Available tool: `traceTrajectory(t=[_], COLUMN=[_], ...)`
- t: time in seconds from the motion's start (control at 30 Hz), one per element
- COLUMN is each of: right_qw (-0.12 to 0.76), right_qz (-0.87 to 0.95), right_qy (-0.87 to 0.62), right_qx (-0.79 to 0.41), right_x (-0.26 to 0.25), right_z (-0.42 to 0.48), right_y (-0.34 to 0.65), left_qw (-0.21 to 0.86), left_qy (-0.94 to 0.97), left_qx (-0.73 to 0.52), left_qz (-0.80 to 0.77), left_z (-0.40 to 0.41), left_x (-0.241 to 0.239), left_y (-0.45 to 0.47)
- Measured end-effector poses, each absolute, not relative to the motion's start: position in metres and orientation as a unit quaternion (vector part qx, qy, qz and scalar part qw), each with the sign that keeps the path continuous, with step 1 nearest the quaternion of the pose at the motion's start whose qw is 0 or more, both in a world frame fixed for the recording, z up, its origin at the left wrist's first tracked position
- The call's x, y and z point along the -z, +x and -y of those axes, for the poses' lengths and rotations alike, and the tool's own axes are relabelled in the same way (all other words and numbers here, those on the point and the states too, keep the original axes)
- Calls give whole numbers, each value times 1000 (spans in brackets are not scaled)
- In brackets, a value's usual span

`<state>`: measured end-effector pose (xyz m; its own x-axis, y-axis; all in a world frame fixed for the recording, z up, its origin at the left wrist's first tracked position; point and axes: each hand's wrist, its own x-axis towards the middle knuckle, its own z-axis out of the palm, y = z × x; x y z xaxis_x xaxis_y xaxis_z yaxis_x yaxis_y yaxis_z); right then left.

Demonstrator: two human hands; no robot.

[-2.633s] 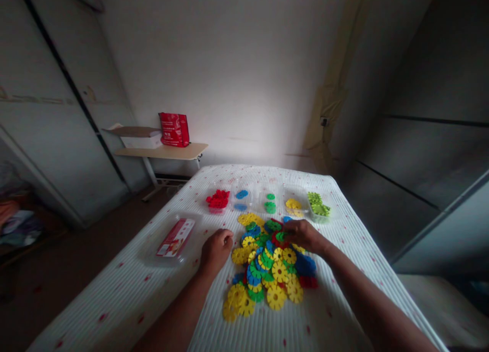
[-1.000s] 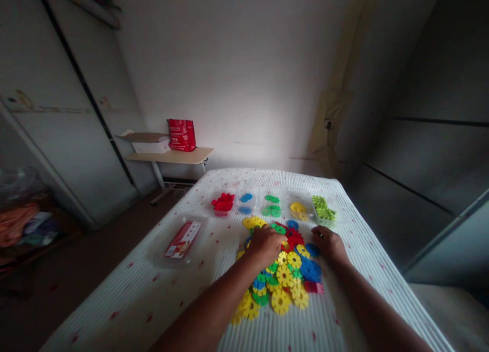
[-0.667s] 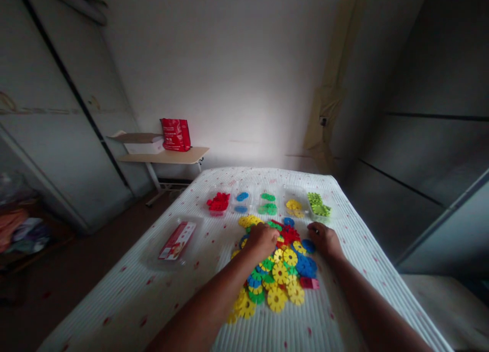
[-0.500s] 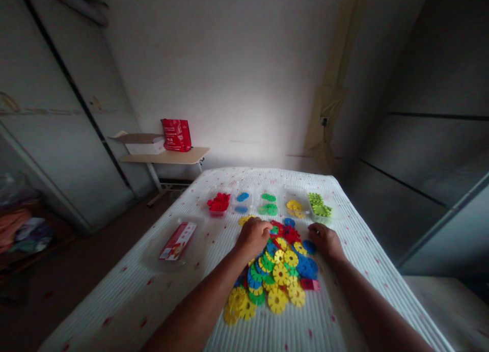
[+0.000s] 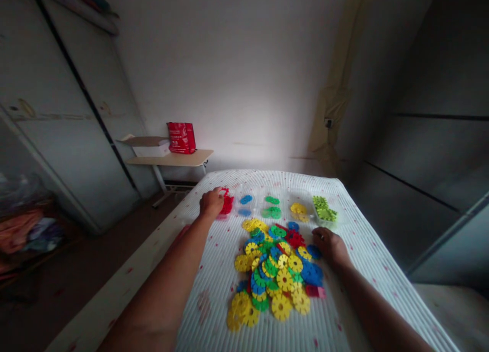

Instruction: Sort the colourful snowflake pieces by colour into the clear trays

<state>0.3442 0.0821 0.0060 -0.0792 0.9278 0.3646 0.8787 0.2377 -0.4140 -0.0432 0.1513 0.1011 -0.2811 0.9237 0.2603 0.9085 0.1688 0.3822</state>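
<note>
1 red bag (image 5: 182,138) stands beside 1 white box (image 5: 152,150) on a beige side table (image 5: 187,159).

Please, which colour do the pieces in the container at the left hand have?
The pieces are red, best seen in the head view.

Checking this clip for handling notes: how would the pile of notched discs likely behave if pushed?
The pile of notched discs would probably spread rather than move as one, since its pieces overlap at different angles. They look thin and flat, so each is likely light and apt to slide, not roll. Their slotted rims might snag each other.
</note>
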Motion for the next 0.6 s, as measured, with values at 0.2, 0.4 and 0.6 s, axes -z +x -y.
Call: traceTrajectory(t=[0.2, 0.4, 0.6], right_qw=[290, 282, 307], right_qz=[727, 724, 728], right_qy=[-620, -629, -612], right_qx=[-46, -27, -41], right_x=[-8, -6, -15], right_z=[-81, -81, -77], right_y=[343, 342, 338], left_qw=[5, 11, 29], left_qy=[618, 691, 719], left_qx=[-239, -278, -239], left_qz=[-749, -667, -652], left_z=[-126, -65, -39], left_x=[-90, -59, -19], left_y=[-30, -6, -1])
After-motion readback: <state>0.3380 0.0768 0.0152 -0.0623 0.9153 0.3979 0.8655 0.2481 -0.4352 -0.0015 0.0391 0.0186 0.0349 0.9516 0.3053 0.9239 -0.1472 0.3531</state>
